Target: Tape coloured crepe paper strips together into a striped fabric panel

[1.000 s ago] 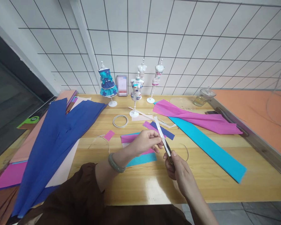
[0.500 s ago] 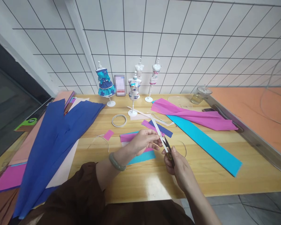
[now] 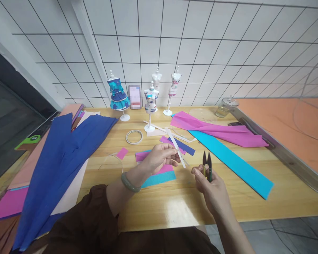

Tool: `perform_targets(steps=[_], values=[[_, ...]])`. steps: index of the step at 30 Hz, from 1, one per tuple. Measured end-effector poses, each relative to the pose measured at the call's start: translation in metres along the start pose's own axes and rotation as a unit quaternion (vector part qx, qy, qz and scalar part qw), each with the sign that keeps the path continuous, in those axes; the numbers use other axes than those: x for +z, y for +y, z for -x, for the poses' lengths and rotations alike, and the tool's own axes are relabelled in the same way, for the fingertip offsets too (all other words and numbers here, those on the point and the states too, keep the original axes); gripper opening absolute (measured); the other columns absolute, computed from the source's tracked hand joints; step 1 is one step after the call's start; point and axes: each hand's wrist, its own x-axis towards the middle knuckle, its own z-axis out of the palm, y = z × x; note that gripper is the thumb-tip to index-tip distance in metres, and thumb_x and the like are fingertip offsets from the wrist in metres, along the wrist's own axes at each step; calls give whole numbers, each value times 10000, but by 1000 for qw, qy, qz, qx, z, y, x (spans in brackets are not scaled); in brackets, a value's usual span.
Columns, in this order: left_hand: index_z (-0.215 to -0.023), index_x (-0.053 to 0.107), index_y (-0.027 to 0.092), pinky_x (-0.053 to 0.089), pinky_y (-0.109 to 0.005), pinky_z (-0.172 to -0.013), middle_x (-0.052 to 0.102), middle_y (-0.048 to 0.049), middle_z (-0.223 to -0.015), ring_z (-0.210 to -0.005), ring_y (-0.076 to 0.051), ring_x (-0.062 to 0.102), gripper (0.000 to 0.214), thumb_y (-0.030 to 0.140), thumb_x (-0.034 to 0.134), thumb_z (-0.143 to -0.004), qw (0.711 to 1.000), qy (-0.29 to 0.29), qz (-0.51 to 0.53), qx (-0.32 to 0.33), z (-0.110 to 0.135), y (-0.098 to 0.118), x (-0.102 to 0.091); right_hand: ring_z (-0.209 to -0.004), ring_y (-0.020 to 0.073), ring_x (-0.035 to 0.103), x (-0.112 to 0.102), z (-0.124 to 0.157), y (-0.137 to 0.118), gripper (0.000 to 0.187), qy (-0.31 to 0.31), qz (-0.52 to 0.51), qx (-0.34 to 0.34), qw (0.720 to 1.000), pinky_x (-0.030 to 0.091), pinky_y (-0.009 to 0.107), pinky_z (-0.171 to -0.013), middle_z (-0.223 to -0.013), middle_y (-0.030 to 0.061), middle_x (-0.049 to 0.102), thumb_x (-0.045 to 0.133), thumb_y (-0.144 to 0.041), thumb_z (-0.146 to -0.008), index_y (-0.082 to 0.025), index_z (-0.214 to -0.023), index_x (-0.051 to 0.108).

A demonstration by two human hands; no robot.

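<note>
Left hand (image 3: 161, 157) pinching a narrow, flat white strip (image 3: 174, 141), right hand (image 3: 212, 188) gripping small dark-bladed metal snips (image 3: 210, 166)

The left hand is pressing thumb and fingertips together on the white strip, with its other fingers curling loosely below; the strip is slanting above the middle of the pale varnished wooden table (image 3: 182, 215), one end pointing away toward the wall, the other hanging toward the right hand; the right hand is closing around the snips, whose two pointed blades are standing apart, tips up, just beside the strip and not touching it; a smooth grey-green bangle (image 3: 130, 184) is circling the left wrist.

Beneath the left hand, a flat turquoise paper piece (image 3: 160, 179) is lying among pink and purple ones; just beyond, a short navy-blue rectangular strip (image 3: 186, 147) is resting across a purple one; to the left, a small pink square piece (image 3: 122, 153) is lying near a thin white ring-shaped tape roll (image 3: 134, 143).

Farther back, a small white dress form in a tiered blue outfit (image 3: 119, 96) is standing beside an upright phone (image 3: 135, 97); on the right, a long crumpled magenta sheet (image 3: 217, 131) is overlapping a long folded turquoise band (image 3: 235, 167); on the left, a large creased royal-blue sheet (image 3: 59, 173) is spreading over paler sheets.
</note>
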Motion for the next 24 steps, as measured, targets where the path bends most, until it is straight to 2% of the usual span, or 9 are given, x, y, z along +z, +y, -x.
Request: perform_targets(steps=[2, 4, 5, 9, 12, 15, 17, 20, 24], values=[[-729, 553, 105, 477, -235, -568, 611, -50, -671, -623, -119, 594, 205, 265, 671, -680, 1000, 3, -4, -4, 0, 0, 1, -455, 49, 297, 3, 1, -6, 351, 14, 1, -16, 1000, 245, 223, -427, -777, 1, 553, 694, -441, -674, -199, -824, 488], [-725, 561, 100, 476, -233, -564, 615, -51, -663, -604, -113, 589, 208, 264, 676, -670, 1000, 4, -13, -7, 0, 1, 2, -456, 50, 327, 8, 2, -12, 375, 17, 6, -27, 999, 269, 230, -424, -944, 53, 600, 703, -453, -653, -201, -820, 480], [-716, 563, 98, 474, -231, -559, 614, -50, -654, -593, -110, 587, 209, 265, 678, -664, 1000, 5, -17, -9, 0, 1, 3, -459, 57, 351, 10, 3, -14, 383, 19, 17, -33, 999, 282, 234, -424, -963, 66, 609, 704, -462, -646, -199, -811, 480], [-668, 556, 97, 468, -223, -535, 617, -55, -627, -566, -111, 588, 221, 280, 680, -651, 1000, 8, -21, -19, 2, 3, 7, -529, 115, 483, 16, 2, -18, 361, 28, 71, -53, 996, 337, 241, -443, -862, 59, 627, 683, -474, -657, -198, -776, 483], [-669, 549, 101, 469, -223, -520, 623, -54, -614, -536, -109, 587, 215, 268, 681, -646, 1000, 6, -7, -27, 3, 4, 7, -671, 168, 567, 17, -3, -16, 307, 35, 93, -67, 993, 422, 257, -540, -831, 44, 628, 672, -434, -682, -202, -768, 490], [-697, 539, 103, 478, -232, -522, 656, -83, -682, -553, -127, 612, 214, 252, 682, -642, 999, -4, 26, -40, 2, 2, 6, -782, 196, 592, 18, -8, -14, 266, 42, 104, -81, 990, 464, 289, -683, -834, 47, 634, 672, -402, -688, -198, -767, 521], [-717, 530, 104, 492, -250, -554, 671, -109, -738, -597, -151, 636, 222, 251, 681, -648, 998, -14, 51, -44, 0, 1, 5, -782, 199, 595, 18, -12, -13, 250, 37, 106, -84, 990, 466, 302, -714, -827, 47, 637, 671, -392, -690, -196, -768, 538], [-725, 510, 110, 506, -289, -620, 675, -121, -756, -654, -183, 658, 237, 256, 684, -659, 996, -15, 72, -43, -2, -2, 3, -776, 189, 590, 19, -17, -12, 230, 22, 99, -82, 991, 461, 279, -684, -819, 34, 636, 677, -378, -686, -202, -760, 548], [-731, 519, 106, 508, -312, -671, 680, -130, -773, -701, -198, 664, 220, 249, 677, -676, 997, -1, 71, -44, -6, -4, -2, -570, 144, 530, 13, -27, -6, 262, -3, 57, -11, 998, 389, 244, -479, -709, 7, 597, 689, -410, -660, -205, -748, 552]])
